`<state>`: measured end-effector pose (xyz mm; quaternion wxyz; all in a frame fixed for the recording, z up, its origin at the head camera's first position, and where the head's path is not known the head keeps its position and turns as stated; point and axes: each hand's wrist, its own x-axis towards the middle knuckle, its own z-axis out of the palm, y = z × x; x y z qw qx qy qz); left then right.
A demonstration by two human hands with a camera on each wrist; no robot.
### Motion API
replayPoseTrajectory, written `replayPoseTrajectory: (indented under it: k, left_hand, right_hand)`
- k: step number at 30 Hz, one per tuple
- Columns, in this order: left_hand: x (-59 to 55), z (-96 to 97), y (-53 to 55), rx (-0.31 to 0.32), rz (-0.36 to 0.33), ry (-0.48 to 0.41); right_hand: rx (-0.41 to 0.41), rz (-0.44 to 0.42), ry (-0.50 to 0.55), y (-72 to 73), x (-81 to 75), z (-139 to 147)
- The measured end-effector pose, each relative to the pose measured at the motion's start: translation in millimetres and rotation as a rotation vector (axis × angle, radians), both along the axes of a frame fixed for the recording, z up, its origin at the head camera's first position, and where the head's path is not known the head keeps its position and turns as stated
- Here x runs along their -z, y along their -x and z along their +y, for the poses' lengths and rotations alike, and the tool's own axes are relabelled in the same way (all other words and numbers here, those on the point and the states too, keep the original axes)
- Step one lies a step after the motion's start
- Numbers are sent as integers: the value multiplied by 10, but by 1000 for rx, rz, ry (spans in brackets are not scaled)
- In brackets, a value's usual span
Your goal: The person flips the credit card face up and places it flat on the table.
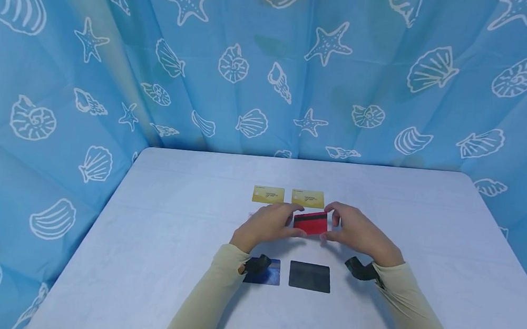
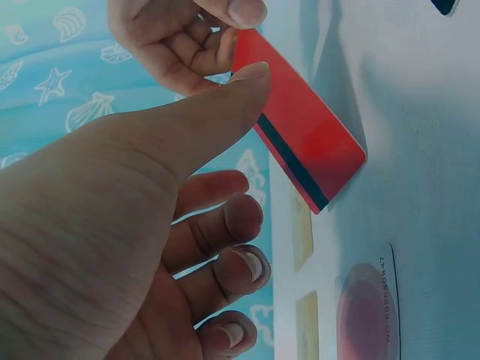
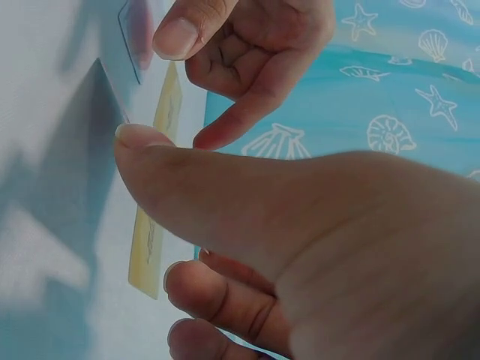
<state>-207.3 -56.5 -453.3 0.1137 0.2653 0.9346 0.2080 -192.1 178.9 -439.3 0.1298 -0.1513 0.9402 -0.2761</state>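
A red card (image 1: pixel 310 224) with a black stripe is held above the white table between both hands, tilted. My right hand (image 1: pixel 357 229) pinches it by its right end, thumb below and index finger above. In the right wrist view the right thumb (image 3: pixel 139 137) hides most of the card. My left hand (image 1: pixel 269 223) hovers at the card's left end, thumb and fingers spread apart. The left thumb (image 2: pixel 251 82) overlaps the red face in the left wrist view, while the other left fingers (image 2: pixel 244 217) hang loosely bent with nothing between them.
Two yellow cards (image 1: pixel 268 194) lie side by side farther back. A pale card with a reddish circle (image 2: pixel 367 315) is mostly hidden under the left hand. Nearer lie a blue card (image 1: pixel 273 274), partly covered by the left wrist camera, and a black card (image 1: pixel 310 276).
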Motion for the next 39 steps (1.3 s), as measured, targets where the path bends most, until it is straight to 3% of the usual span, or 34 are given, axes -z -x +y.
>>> replayPoseTrajectory:
  k: [39]
  left_hand:
    - [-10, 106, -57, 56, 73, -51]
  right_hand:
    - [-15, 63, -9, -145, -200, -107]
